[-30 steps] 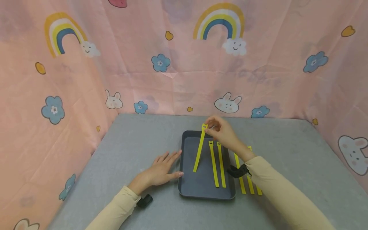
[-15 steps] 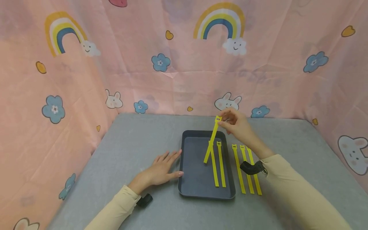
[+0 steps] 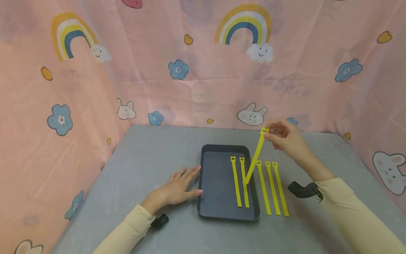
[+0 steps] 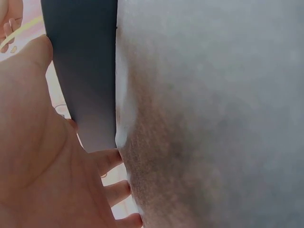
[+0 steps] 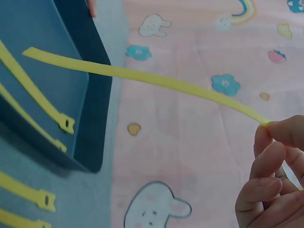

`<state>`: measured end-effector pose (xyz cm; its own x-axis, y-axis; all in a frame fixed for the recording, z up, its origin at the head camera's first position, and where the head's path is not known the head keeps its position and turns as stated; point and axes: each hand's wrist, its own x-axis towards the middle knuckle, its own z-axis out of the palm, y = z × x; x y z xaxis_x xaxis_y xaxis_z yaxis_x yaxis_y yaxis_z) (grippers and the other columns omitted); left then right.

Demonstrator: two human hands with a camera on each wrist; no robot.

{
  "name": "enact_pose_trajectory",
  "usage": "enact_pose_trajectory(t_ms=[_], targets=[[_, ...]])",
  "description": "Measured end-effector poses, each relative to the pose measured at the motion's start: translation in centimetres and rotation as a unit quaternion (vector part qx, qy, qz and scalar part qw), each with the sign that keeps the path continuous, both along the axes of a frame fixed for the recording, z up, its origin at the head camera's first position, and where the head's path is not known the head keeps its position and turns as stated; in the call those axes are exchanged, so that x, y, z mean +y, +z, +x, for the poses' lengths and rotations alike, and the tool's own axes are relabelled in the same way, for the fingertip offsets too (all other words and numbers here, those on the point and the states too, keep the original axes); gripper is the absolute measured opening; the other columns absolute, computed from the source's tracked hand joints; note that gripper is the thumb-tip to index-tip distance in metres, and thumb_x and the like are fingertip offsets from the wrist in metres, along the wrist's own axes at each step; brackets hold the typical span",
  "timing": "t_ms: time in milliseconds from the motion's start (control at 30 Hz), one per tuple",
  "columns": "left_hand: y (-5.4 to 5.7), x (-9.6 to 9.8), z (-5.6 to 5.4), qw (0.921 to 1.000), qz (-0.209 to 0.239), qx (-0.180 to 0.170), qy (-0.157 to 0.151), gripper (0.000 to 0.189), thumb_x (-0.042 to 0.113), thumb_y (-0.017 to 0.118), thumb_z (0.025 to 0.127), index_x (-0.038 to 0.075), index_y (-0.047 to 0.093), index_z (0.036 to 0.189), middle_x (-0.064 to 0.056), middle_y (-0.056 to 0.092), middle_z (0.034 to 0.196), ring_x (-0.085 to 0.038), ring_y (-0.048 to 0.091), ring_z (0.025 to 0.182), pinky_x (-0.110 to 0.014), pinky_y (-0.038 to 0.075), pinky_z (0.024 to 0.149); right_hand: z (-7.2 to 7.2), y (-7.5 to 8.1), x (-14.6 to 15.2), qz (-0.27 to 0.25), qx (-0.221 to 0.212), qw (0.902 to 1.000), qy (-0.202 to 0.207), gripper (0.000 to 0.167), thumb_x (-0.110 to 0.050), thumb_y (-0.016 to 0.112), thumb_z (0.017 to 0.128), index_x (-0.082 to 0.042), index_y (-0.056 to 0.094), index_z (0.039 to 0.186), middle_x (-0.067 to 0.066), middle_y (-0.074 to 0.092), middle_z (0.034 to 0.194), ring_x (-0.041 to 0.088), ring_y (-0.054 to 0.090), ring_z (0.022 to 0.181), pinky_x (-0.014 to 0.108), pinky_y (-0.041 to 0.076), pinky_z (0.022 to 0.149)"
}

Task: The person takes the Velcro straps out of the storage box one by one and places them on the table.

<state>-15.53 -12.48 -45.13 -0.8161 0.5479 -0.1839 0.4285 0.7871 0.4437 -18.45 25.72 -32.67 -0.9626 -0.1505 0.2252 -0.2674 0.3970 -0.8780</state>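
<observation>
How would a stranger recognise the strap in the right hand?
Find the dark tray on the grey table. Near its far right corner, the right hand pinches a yellow strap at one end. Only this one is lifted; the other five straps lie flat.

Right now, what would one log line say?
right hand: pinches yellow strap | left hand: at tray edge | two straps: in tray | three straps: on table, right of tray

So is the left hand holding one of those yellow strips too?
No, the left hand rests at the edge of the dark tray, while the right hand pinches the raised yellow strip.
</observation>
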Motion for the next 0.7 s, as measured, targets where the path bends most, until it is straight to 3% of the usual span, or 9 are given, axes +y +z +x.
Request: enact_pose_trajectory(t_ms=[367, 700], targets=[[0.0, 0.0, 0.0, 1.0, 0.005, 0.004, 0.001, 0.085, 0.069, 0.044, 0.095, 0.033, 0.004, 0.16, -0.005, 0.019, 0.167, -0.039, 0.01, 0.155, -0.062, 0.011, 0.122, 1.3, 0.6, 3.7, 0.041, -0.033, 0.9975, -0.047, 0.028, -0.023, 0.067, 0.095, -0.011, 0.056, 0.118, -0.014, 0.061, 0.086, 0.017, 0.046, 0.058, 0.032, 0.039, 0.052], [0.2, 0.1, 0.2, 1.0, 0.005, -0.002, 0.001, 0.085, 0.068, 0.044, 0.095, 0.032, 0.003, 0.16, -0.005, 0.018, 0.168, -0.038, 0.009, 0.155, -0.062, 0.009, 0.122, 2.3, -0.3, 7.0, 0.077, -0.049, 0.9958, -0.003, 0.022, -0.02, 0.064, 0.097, -0.012, 0.055, 0.115, -0.01, 0.057, 0.081, 0.021, 0.042, 0.054, 0.034, 0.034, 0.048]])
